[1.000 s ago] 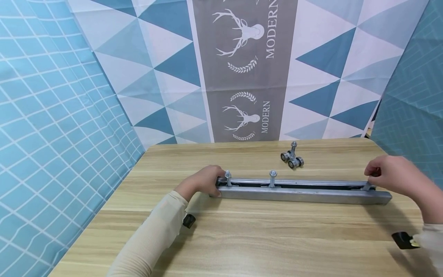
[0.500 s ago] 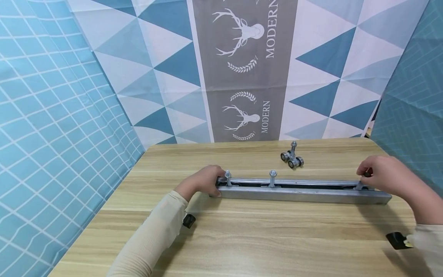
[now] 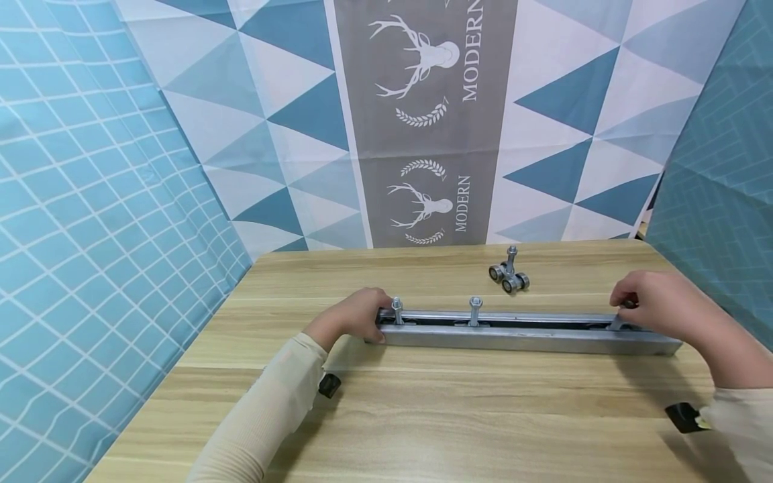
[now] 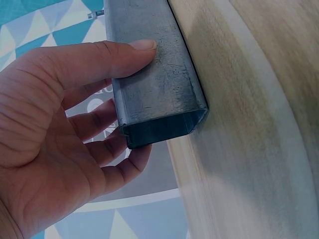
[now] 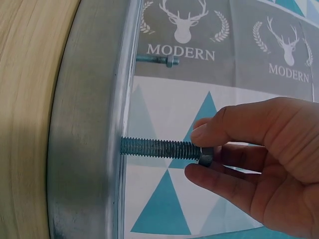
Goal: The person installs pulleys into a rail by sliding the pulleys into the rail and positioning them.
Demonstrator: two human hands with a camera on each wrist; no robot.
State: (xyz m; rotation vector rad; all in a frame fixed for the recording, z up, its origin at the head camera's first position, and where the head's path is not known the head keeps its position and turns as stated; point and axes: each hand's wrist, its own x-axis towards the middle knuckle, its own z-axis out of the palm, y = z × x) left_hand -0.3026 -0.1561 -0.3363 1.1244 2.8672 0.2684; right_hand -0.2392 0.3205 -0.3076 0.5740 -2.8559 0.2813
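Note:
A long metal channel rail (image 3: 531, 340) lies across the wooden table with its slot facing up. At its left end my left hand (image 3: 356, 315) grips it, thumb (image 4: 142, 47) on the near side and fingers round the far edge. Near the right end, my right hand (image 3: 664, 305) pinches the nut on top of a threaded bolt (image 5: 159, 148) that stands up out of the slot. Two more bolts rise from the rail, one by my left hand (image 3: 396, 310) and another bolt (image 3: 475, 312) farther right. What carries them inside the channel is mostly hidden.
Behind the rail, a loose four-wheeled trolley roller (image 3: 510, 272) sits on the table (image 3: 423, 409), its bolt pointing up. A patterned cloth (image 3: 435, 121) hangs at the table's back edge, and blue tiled cloth (image 3: 109, 201) hangs at the left.
My right hand has moved left along the rail, and the bolt it pinches has slid with it. The left hand, the rail and the other two bolts stay in place.

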